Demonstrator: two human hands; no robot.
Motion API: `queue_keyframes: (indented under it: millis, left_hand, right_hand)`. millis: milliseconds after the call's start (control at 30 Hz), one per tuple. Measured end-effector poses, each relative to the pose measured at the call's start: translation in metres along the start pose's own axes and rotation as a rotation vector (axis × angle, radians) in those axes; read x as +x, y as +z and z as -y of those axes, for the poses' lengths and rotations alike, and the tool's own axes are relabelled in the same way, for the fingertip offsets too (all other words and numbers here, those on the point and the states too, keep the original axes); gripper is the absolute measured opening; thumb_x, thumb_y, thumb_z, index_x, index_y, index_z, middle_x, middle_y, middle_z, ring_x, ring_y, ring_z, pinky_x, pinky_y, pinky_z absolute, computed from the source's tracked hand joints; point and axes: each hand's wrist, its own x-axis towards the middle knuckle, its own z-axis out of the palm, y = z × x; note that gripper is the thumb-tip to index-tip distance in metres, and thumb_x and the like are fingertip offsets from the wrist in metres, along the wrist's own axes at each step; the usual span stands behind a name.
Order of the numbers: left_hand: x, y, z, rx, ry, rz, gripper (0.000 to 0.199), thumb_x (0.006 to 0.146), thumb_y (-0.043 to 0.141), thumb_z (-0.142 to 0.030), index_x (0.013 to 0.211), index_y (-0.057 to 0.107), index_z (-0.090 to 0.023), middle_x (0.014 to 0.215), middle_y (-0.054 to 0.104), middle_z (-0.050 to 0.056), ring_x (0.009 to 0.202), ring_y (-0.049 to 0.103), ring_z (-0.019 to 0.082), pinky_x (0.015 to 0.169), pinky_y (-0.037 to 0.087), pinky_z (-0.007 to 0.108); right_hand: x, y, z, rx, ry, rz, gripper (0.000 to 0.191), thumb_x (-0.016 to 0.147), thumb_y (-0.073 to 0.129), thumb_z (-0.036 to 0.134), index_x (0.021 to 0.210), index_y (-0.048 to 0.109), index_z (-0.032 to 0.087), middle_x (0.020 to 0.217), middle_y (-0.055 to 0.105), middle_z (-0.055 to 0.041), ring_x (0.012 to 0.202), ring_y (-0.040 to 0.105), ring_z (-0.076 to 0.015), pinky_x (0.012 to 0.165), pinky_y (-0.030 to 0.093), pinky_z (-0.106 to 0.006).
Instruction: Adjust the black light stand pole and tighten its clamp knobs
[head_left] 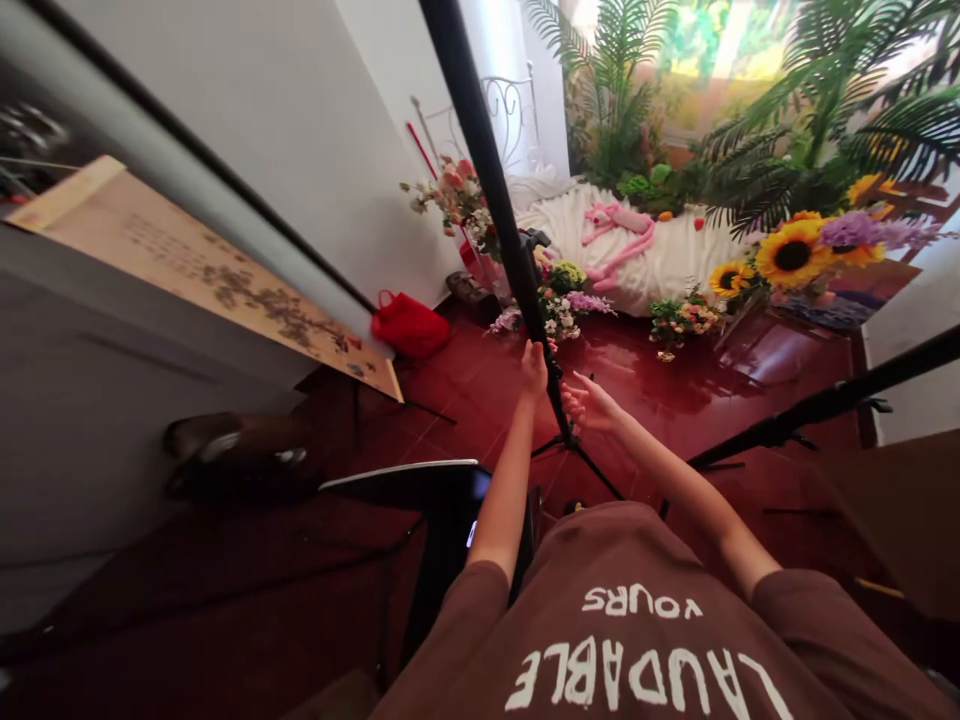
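Note:
A black light stand [517, 260] rises in front of me, leaning toward the upper left, its tripod legs [592, 470] spread on the floor. My left hand [535, 368] is closed around the stand's pole, below a clamp knob [535, 240]. Just right of the pole, my right hand [591, 404] has its fingers loosely curled and apart, close to a lower joint [555, 372]. Whether those fingertips touch the joint is hard to make out.
At left hang a dark crossbar and a painted scroll [247, 290]. A red bag [411, 325] lies by the wall. Flowers [793, 252] and a draped white bed [675, 255] stand ahead. Another black stand [810, 410] slants in from the right. A dark table-like object [412, 480] is below my left arm.

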Motion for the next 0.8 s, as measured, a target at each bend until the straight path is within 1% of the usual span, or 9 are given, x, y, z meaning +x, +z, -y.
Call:
queue_keyframes:
  millis: [67, 133, 233, 333, 467, 633, 733, 800]
  left_hand:
    - [0.001, -0.001, 0.004, -0.021, 0.004, -0.002, 0.063, 0.082, 0.035, -0.078, 0.089, 0.059, -0.019, 0.082, 0.064, 0.006, 0.07, 0.06, 0.013, 0.067, 0.048, 0.026]
    - [0.003, -0.001, 0.006, -0.036, 0.015, -0.003, 0.064, 0.08, 0.037, -0.079, 0.086, 0.058, -0.019, 0.081, 0.064, 0.006, 0.07, 0.06, 0.013, 0.068, 0.048, 0.027]
    - [0.005, -0.002, 0.007, -0.041, 0.009, -0.003, 0.065, 0.078, 0.037, -0.08, 0.083, 0.058, -0.019, 0.08, 0.065, 0.006, 0.071, 0.061, 0.014, 0.069, 0.048, 0.027]
    - [0.005, -0.002, 0.005, -0.053, -0.011, -0.003, 0.065, 0.079, 0.037, -0.079, 0.084, 0.059, -0.018, 0.079, 0.066, 0.006, 0.071, 0.062, 0.014, 0.068, 0.048, 0.027]
    - [0.003, -0.002, 0.005, -0.07, -0.022, -0.016, 0.063, 0.081, 0.037, -0.077, 0.085, 0.06, -0.018, 0.08, 0.067, 0.007, 0.069, 0.062, 0.014, 0.067, 0.049, 0.026]
    - [0.001, -0.001, 0.006, -0.064, -0.018, -0.029, 0.062, 0.083, 0.036, -0.075, 0.086, 0.061, -0.018, 0.08, 0.067, 0.007, 0.069, 0.063, 0.014, 0.066, 0.048, 0.026]
    - [0.001, 0.0, 0.007, -0.078, -0.002, -0.049, 0.058, 0.085, 0.039, -0.071, 0.087, 0.062, -0.018, 0.08, 0.067, 0.006, 0.07, 0.062, 0.013, 0.067, 0.048, 0.025]
    - [0.0, -0.001, 0.007, -0.082, 0.001, -0.062, 0.055, 0.085, 0.043, -0.069, 0.087, 0.063, -0.018, 0.08, 0.066, 0.006, 0.071, 0.061, 0.013, 0.068, 0.047, 0.025]
  right_hand:
    - [0.015, 0.017, 0.002, 0.012, 0.009, 0.013, 0.047, 0.099, 0.033, 0.053, 0.075, 0.049, 0.017, 0.057, 0.05, 0.0029, 0.042, 0.042, -0.0048, 0.033, 0.035, -0.011]
    - [0.025, 0.03, 0.003, 0.034, 0.002, 0.03, 0.05, 0.099, 0.031, 0.055, 0.064, 0.04, 0.02, 0.05, 0.041, 0.0057, 0.037, 0.033, -0.0038, 0.029, 0.028, -0.011]
    - [0.034, 0.038, 0.001, 0.061, -0.034, 0.054, 0.05, 0.101, 0.034, 0.046, 0.058, 0.028, 0.022, 0.043, 0.026, 0.0098, 0.032, 0.021, -0.0034, 0.026, 0.019, -0.012]
    - [0.037, 0.038, -0.004, 0.109, -0.092, 0.065, 0.05, 0.101, 0.036, 0.041, 0.056, 0.025, 0.022, 0.043, 0.024, 0.0101, 0.033, 0.02, -0.0031, 0.027, 0.019, -0.011]
    - [0.037, 0.033, -0.007, 0.107, -0.121, 0.086, 0.053, 0.1, 0.036, 0.046, 0.055, 0.022, 0.022, 0.043, 0.024, 0.0093, 0.034, 0.019, -0.004, 0.027, 0.018, -0.012]
    - [0.038, 0.026, 0.0, 0.048, -0.092, 0.126, 0.048, 0.102, 0.033, 0.041, 0.057, 0.03, 0.022, 0.042, 0.025, 0.0093, 0.033, 0.018, -0.0048, 0.027, 0.02, -0.012]
    - [0.04, 0.024, 0.004, -0.095, -0.106, 0.129, 0.045, 0.1, 0.038, 0.038, 0.059, 0.032, 0.022, 0.042, 0.029, 0.0094, 0.033, 0.02, -0.0043, 0.028, 0.021, -0.012]
    - [0.041, 0.023, 0.007, -0.307, -0.171, 0.074, 0.04, 0.096, 0.049, 0.035, 0.061, 0.036, 0.021, 0.042, 0.03, 0.0107, 0.033, 0.019, -0.0039, 0.029, 0.018, -0.013]
